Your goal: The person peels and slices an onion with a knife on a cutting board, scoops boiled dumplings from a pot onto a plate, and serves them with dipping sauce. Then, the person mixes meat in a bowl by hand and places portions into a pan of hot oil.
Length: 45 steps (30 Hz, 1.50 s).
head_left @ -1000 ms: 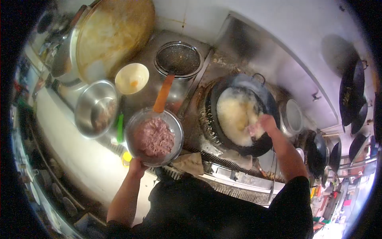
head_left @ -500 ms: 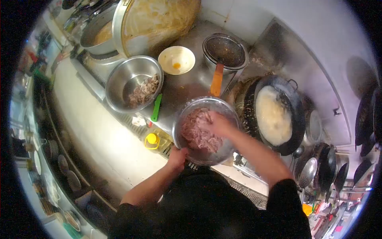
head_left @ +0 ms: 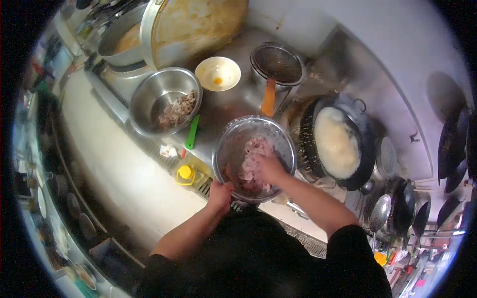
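Observation:
A metal mixing bowl (head_left: 287,144) sits close in front of me, with sliced raw meat (head_left: 258,146) inside. My left hand (head_left: 221,193) grips its near left rim, thumb over the edge. Down in the bowl, my right hand (head_left: 268,169) has its fingers curled into the meat, their tips hidden by it. Left of this bowl stands a wider steel basin (head_left: 149,97) holding more meat pieces (head_left: 178,110). Between the two lies a tool with a green handle (head_left: 193,131).
On the right, a black wok (head_left: 367,149) contains pale foamy liquid (head_left: 338,144). A strainer with an orange handle (head_left: 269,97) rests on a pot behind. Nearby are a cream bowl (head_left: 228,74), a yellow-capped oil jug (head_left: 186,172) and a large stained lid (head_left: 198,30).
My right hand has moved down and toward me inside the bowl, and the meat is bunched around it. My left hand keeps its hold on the rim.

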Motion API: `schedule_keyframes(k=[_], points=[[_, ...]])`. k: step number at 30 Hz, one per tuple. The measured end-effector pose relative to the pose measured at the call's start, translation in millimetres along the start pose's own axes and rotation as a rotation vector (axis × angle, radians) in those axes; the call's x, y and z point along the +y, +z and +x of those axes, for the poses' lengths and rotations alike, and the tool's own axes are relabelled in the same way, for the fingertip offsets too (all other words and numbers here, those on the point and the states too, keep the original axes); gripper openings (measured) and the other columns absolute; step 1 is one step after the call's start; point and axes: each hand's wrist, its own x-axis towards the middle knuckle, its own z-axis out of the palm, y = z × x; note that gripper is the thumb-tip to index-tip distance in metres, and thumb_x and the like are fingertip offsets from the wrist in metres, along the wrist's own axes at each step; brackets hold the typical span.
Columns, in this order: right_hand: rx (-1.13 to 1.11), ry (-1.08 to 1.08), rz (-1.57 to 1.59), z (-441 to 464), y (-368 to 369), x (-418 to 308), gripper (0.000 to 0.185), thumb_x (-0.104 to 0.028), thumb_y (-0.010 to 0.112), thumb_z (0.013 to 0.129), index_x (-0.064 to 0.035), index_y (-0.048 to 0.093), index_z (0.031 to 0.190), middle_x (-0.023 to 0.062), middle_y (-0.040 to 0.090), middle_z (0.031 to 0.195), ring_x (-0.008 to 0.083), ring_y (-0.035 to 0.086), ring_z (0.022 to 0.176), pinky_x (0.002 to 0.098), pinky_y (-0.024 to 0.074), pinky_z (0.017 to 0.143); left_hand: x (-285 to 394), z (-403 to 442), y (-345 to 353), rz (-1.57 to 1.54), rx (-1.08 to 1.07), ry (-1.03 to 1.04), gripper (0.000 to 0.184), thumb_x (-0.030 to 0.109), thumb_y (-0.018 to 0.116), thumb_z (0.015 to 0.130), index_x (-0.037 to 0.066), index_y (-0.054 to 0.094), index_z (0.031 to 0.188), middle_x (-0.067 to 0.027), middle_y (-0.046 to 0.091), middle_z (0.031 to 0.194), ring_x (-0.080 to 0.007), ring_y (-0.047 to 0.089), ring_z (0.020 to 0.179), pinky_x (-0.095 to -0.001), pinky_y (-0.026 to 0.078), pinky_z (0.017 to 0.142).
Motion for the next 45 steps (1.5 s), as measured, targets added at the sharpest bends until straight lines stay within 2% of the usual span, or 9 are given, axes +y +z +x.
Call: schedule_keyframes(k=[4, 7, 13, 15, 22, 27, 34, 36, 45], points=[[-0.315, 0.554, 0.913, -1, 4, -18, 0.049, -0.005, 0.067, 0.074, -0.0055, 0.053, 0.122, 0.0108, 0.062, 0.091, 0.0165, 0.060, 0.073, 0.0310, 0.0503, 0.064, 22, -5, 16, 0.465, 0.051, -0.143, 0.041, -0.005, 0.047, 0.070, 0.002, 0.049, 0.110, -0.0080, 0.056, 0.084, -0.0200, 0.057, 0.066, -0.0311, 0.047, 0.048], [-0.224, 0.546, 1.389, -4, 0, -9, 0.045, -0.001, 0.062, 0.078, 0.0003, 0.050, 0.121, 0.0063, 0.061, 0.092, 0.0131, 0.059, 0.076, 0.0293, 0.0504, 0.064, -4, 7, 9, 0.168, 0.027, -0.109, 0.035, -0.001, 0.048, 0.074, 0.001, 0.051, 0.109, -0.0104, 0.059, 0.086, -0.0218, 0.058, 0.066, -0.0336, 0.048, 0.050], [-0.212, 0.303, 1.210, -21, -104, -24, 0.051, 0.007, 0.057, 0.073, 0.0019, 0.049, 0.123, 0.0090, 0.063, 0.097, 0.0168, 0.063, 0.082, 0.0303, 0.0527, 0.071, -18, 17, 12, 0.196, -0.045, -0.194, 0.036, -0.002, 0.047, 0.078, -0.002, 0.049, 0.114, -0.0131, 0.060, 0.087, -0.0252, 0.061, 0.072, -0.0376, 0.053, 0.062], [-0.158, 0.134, 1.008, -17, -125, -26, 0.052, 0.008, 0.057, 0.072, 0.0017, 0.049, 0.123, 0.0104, 0.064, 0.099, 0.0183, 0.064, 0.084, 0.0313, 0.0535, 0.074, -23, 24, 16, 0.055, -0.007, -0.082, 0.034, -0.001, 0.048, 0.071, 0.001, 0.051, 0.104, -0.0083, 0.057, 0.081, -0.0224, 0.058, 0.062, -0.0345, 0.048, 0.047], [-0.222, 0.295, 1.731, -12, -180, -27, 0.041, 0.005, 0.057, 0.071, 0.0009, 0.054, 0.112, 0.0142, 0.063, 0.102, 0.0243, 0.065, 0.088, 0.0360, 0.0541, 0.077, -5, 12, 40, 0.040, 0.039, -0.155, 0.032, 0.000, 0.052, 0.072, -0.001, 0.051, 0.104, -0.0093, 0.057, 0.080, -0.0217, 0.058, 0.062, -0.0349, 0.049, 0.048], [-0.250, 0.300, 1.733, -12, -175, -1, 0.045, 0.004, 0.054, 0.071, 0.0010, 0.051, 0.115, 0.0151, 0.063, 0.103, 0.0261, 0.065, 0.089, 0.0372, 0.0534, 0.079, -4, 5, 54, 0.099, -0.038, -0.198, 0.040, -0.006, 0.049, 0.074, -0.002, 0.047, 0.114, -0.0149, 0.058, 0.093, -0.0288, 0.061, 0.078, -0.0413, 0.055, 0.067], [-0.083, 0.266, 1.711, -34, -217, 21, 0.043, -0.009, 0.055, 0.076, 0.0062, 0.050, 0.116, 0.0224, 0.058, 0.111, 0.0361, 0.060, 0.100, 0.0520, 0.0504, 0.085, -6, 2, 76, 0.095, -0.079, -0.185, 0.037, -0.001, 0.050, 0.074, 0.000, 0.047, 0.110, -0.0116, 0.057, 0.083, -0.0250, 0.062, 0.063, -0.0407, 0.058, 0.051], [-0.132, -0.057, 1.753, -40, -231, 37, 0.043, -0.016, 0.054, 0.082, 0.0072, 0.047, 0.118, 0.0240, 0.055, 0.115, 0.0396, 0.058, 0.102, 0.0589, 0.0485, 0.084, -10, 5, 82, 0.073, -0.112, -0.158, 0.037, -0.002, 0.049, 0.074, 0.000, 0.046, 0.111, -0.0115, 0.057, 0.084, -0.0250, 0.061, 0.062, -0.0395, 0.057, 0.049], [0.170, 0.323, 1.690, -113, -250, 149, 0.036, -0.010, 0.056, 0.081, 0.0016, 0.051, 0.114, 0.0213, 0.059, 0.104, 0.0363, 0.063, 0.086, 0.0532, 0.0542, 0.076, -5, 6, 94, 0.090, -0.059, -0.175, 0.043, -0.003, 0.049, 0.073, 0.004, 0.045, 0.115, -0.0113, 0.055, 0.088, -0.0264, 0.061, 0.067, -0.0382, 0.055, 0.047]])
